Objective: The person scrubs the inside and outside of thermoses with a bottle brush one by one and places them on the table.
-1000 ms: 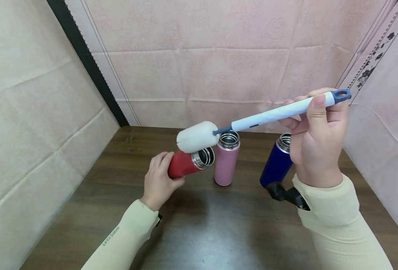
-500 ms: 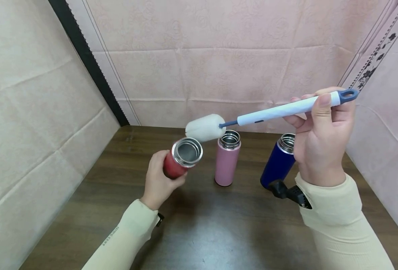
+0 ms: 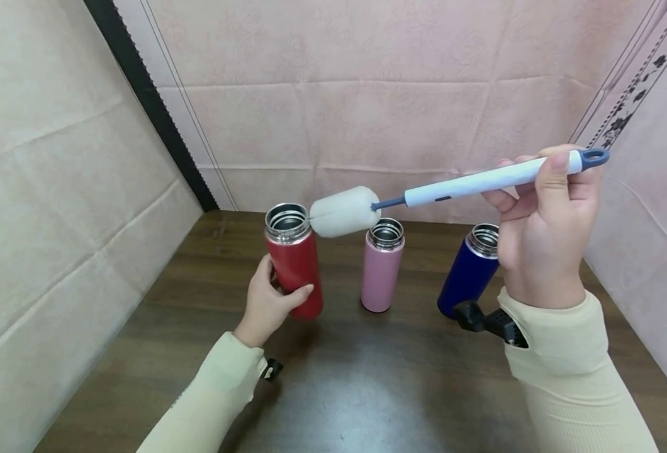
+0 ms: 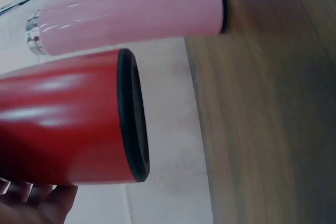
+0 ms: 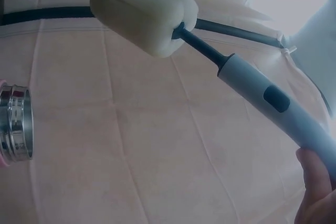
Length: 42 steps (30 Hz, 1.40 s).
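Note:
In the head view my left hand [image 3: 271, 302] grips the lower part of a red bottle [image 3: 295, 267]. The bottle is nearly upright, its steel mouth uncovered. Its dark base rim [image 4: 134, 116] shows in the left wrist view, off the table. My right hand [image 3: 549, 226] holds a bottle brush by its pale blue handle [image 3: 481, 180], thumb on the near side. The brush's white sponge head [image 3: 345, 212] points left, beside the red bottle's mouth and outside it. In the right wrist view the sponge [image 5: 139, 14] and part of the right hand [image 5: 315, 192] are visible.
An uncapped pink bottle [image 3: 380, 277] stands on the wooden table [image 3: 367, 390] behind the sponge head. Farther right an uncapped blue bottle [image 3: 466, 277] is partly hidden by the right hand. Pale cloth [image 3: 333, 126] surrounds the table on three sides.
My left hand has turned the red bottle from tilted, mouth toward the right and then toward me, to nearly upright. The brush has shifted right and slightly up.

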Each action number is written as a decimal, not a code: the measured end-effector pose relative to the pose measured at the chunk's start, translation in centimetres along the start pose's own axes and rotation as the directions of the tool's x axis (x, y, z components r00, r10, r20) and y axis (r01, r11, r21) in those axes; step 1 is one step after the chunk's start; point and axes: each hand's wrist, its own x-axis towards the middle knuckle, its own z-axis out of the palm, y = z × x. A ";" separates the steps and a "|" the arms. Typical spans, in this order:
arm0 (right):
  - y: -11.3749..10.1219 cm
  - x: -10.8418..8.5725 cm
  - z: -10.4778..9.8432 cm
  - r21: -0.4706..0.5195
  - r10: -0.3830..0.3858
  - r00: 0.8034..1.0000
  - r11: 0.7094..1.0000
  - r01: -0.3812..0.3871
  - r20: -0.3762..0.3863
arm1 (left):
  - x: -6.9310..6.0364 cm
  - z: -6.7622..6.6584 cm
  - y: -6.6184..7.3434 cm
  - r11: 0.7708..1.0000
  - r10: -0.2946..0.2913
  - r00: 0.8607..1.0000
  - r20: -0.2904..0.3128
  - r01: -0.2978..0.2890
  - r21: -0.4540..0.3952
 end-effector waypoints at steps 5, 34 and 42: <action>-0.1 0.2 0.0 0.000 0.016 1.000 1.000 -0.016 -0.024 | 0.2 -0.1 0.4 0.998 -0.052 0.996 0.072 0.055 -0.038; 2.0 0.5 -2.6 0.228 0.376 0.926 0.899 -0.375 0.041 | 0.4 0.1 2.9 0.816 0.077 0.951 0.300 0.113 -0.567; 2.4 -0.8 -4.3 0.094 0.478 0.864 0.864 -0.495 0.156 | 0.9 -0.8 3.1 0.750 0.077 0.965 0.249 0.109 -0.653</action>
